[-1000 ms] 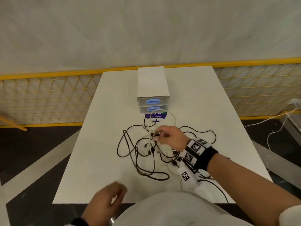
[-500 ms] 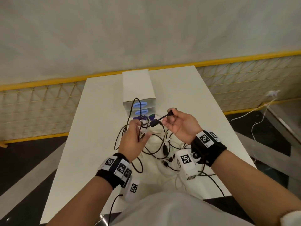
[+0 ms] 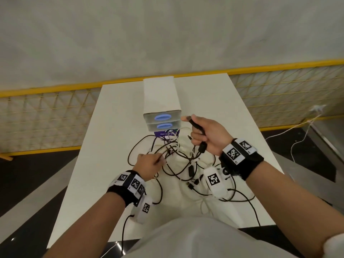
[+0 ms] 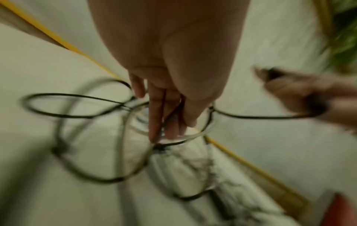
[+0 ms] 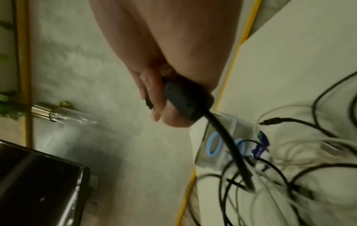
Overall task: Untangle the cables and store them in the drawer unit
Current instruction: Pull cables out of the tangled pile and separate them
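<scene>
A tangle of black and white cables [image 3: 178, 161] lies on the white table [image 3: 115, 138], in front of the white drawer unit [image 3: 162, 101]. Its two drawers with blue handles [image 3: 163, 117] are closed. My right hand [image 3: 193, 127] is raised beside the unit and grips a black cable; the cable's thick black bead [image 3: 202, 147] hangs below the fist and shows close up in the right wrist view [image 5: 185, 100]. My left hand [image 3: 160, 160] is low over the tangle and pinches a thin black cable [image 4: 158, 145] at its fingertips [image 4: 154, 137].
A purple card [image 3: 163, 134] lies under the cables at the foot of the drawer unit [image 5: 218, 146]. Yellow mesh fencing [image 3: 46, 118] runs behind and beside the table. A white cord [image 3: 297, 140] trails on the floor to the right.
My left hand came up from the near table edge, then dropped down into the tangle. My right hand rose up and to the right, drawing its black cable with it.
</scene>
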Available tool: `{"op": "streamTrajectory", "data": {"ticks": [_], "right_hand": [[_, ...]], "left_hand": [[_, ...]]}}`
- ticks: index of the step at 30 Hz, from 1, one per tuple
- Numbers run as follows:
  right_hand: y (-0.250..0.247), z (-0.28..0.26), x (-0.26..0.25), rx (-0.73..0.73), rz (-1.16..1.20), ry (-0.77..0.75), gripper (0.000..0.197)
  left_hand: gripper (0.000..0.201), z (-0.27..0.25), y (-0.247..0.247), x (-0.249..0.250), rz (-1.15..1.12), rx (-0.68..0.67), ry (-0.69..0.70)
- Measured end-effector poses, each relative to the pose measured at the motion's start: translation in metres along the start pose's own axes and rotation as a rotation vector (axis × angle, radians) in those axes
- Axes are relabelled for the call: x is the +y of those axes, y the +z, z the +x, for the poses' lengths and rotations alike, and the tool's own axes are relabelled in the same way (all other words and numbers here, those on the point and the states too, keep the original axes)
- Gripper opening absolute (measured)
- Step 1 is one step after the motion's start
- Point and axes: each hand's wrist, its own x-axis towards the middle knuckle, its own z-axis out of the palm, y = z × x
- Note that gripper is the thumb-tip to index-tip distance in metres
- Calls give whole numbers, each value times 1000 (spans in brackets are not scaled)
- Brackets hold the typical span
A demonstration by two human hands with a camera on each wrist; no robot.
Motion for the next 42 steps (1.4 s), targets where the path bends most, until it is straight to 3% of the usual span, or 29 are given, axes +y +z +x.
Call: {"op": "streamTrajectory", "data": {"ticks": [4, 6, 8, 10, 11, 13, 15, 16, 20, 24, 27, 29, 31, 33, 35, 36, 39, 42], "right_hand": [[0, -9, -32, -125, 106, -52, 41], [2, -10, -41, -142, 106, -89, 27], [6, -9, -36, -166, 37, -49, 14], [13, -7, -19, -192, -137, 7, 23], [19, -5, -8, -207, -289, 17, 26], [30, -4, 9, -256, -723, -46, 24], [37, -4, 21, -323, -958, -98, 24], [36, -2, 26, -320, -961, -87, 29], [19, -4, 29, -271, -899, -46, 36], [-1, -7, 46, -337, -1160, 139, 12], [2, 6, 46, -122, -1204, 48, 24], [21, 11, 23, -37, -1016, -36, 27], [45, 12, -10, -53, -917, -154, 24], [69, 12, -37, -92, -965, -334, 12], [88, 6, -56, -157, -863, -375, 2], [91, 5, -62, -188, -775, -368, 13], [80, 12, -61, -237, -568, -342, 40], [47, 18, -26, -267, -1015, -153, 54]], "left_hand": [[22, -17, 6, -54, -267, 41, -109], [10, -26, -4, -49, -383, 101, -65], [22, -35, -24, -23, -525, 257, 52], [46, -34, -47, 12, -697, 347, 50], [61, -31, -58, 28, -806, 268, -15], [77, -28, -74, 55, -926, -103, -149], [70, -27, -75, 67, -845, -408, -143], [62, -27, -73, 69, -805, -473, -111], [39, -30, -69, 69, -897, -421, -23], [29, -30, -80, 66, -1098, -394, 14], [9, -27, -84, 65, -1116, -497, -30], [16, -25, -78, 64, -1039, -360, -68], [24, -23, -71, 66, -819, -70, -10], [34, -18, -71, 73, -673, 169, 99], [19, -12, -77, 86, -764, 279, 132], [6, -7, -81, 91, -845, 279, 124], [31, 2, -97, 93, -1076, 243, 68], [36, 2, -112, 81, -1293, 38, 96]]}}
